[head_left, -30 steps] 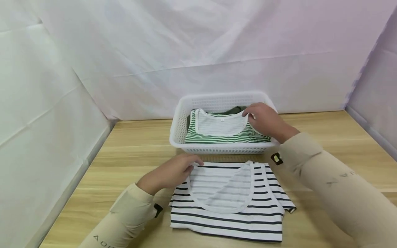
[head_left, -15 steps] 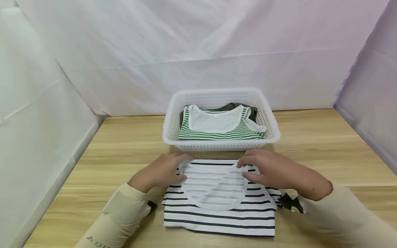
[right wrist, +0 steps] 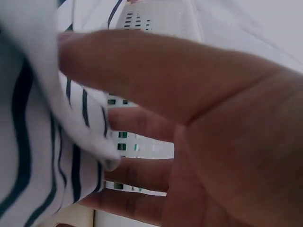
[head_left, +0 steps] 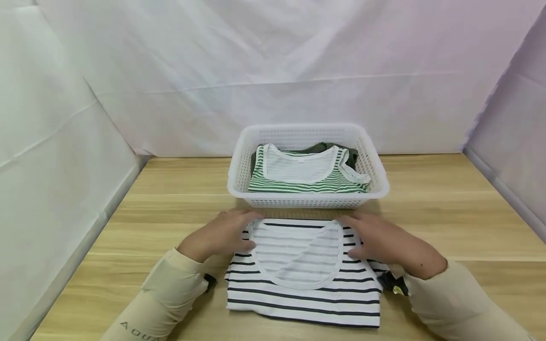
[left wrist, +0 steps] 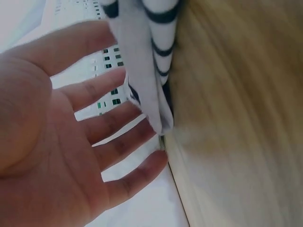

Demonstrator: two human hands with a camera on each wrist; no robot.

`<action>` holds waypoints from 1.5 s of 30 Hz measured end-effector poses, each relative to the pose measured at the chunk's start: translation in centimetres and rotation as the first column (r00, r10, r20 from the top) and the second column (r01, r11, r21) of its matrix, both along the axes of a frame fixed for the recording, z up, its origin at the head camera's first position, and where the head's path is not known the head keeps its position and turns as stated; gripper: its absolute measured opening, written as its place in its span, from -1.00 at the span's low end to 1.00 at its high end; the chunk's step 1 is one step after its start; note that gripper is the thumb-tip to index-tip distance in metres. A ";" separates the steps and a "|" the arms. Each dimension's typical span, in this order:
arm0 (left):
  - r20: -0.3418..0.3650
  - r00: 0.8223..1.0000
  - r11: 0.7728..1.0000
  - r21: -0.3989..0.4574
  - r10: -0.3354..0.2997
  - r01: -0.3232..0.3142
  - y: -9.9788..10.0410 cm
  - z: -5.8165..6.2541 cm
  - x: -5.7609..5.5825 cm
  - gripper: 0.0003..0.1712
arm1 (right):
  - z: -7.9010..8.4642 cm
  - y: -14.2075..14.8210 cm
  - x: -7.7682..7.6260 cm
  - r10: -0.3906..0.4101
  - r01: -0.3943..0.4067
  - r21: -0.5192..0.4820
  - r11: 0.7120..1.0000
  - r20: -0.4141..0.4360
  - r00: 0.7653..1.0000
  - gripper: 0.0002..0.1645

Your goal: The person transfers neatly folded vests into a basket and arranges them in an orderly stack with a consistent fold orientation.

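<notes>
A folded white shirt with black stripes (head_left: 303, 300) lies on the wooden table, its wide neckline facing up. At its upper left corner rests my left hand (head_left: 226, 234), the fingertips on the cloth near the neckline. The left wrist view shows the fingers (left wrist: 118, 146) spread and fairly straight against the shirt's folded edge. My right hand (head_left: 379, 239) touches the upper right shoulder of the shirt. Its thumb (right wrist: 118, 56) lies over the cloth in the right wrist view, and the other fingers reach past the far edge. Neither hand visibly grips the fabric.
Just beyond the shirt stands a white perforated basket (head_left: 307, 201). Inside it lies a folded green-and-white striped top (head_left: 298, 184) over a dark green garment (head_left: 330, 148). White sheets (head_left: 273, 57) hang behind and beside the wooden table (head_left: 162, 203).
My right hand has come back from the green striped top in the basket to the right shoulder of the black-striped shirt. My left hand stays at the left corner.
</notes>
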State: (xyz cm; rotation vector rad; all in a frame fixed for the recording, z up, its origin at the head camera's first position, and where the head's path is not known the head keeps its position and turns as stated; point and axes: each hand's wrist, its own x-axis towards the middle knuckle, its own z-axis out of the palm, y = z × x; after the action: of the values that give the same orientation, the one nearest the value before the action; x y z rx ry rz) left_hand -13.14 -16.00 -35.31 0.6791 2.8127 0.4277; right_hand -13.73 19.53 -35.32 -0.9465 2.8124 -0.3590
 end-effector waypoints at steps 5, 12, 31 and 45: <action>-0.030 1.000 1.000 0.014 -0.009 0.009 -0.2 0.1 -0.2 -0.27 | -0.1 0.0 -0.7 -0.007 0.007 -0.017 1.000 -0.029 1.000 -0.10; -0.027 0.999 0.998 0.054 -0.018 0.019 -0.3 0.3 -0.7 -0.44 | 0.1 0.1 -1.5 -0.100 0.100 -0.001 0.995 0.096 0.990 -0.58; 0.090 0.996 0.966 0.258 -0.007 -0.017 -1.1 0.5 -1.2 -0.83 | 0.6 0.8 -1.3 -0.062 0.079 -0.142 0.987 0.118 0.991 -0.84; 0.283 0.947 0.974 0.206 -0.150 0.092 -1.4 0.4 -0.6 -0.24 | 0.3 0.9 -0.9 0.066 -0.041 -0.106 0.994 0.242 0.968 -0.21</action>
State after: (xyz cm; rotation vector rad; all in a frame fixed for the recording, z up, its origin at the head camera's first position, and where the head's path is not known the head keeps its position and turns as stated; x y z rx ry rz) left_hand -13.71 -17.40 -34.91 0.7513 2.4527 0.7179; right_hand -14.65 20.47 -35.00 -0.9248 2.5606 -0.5733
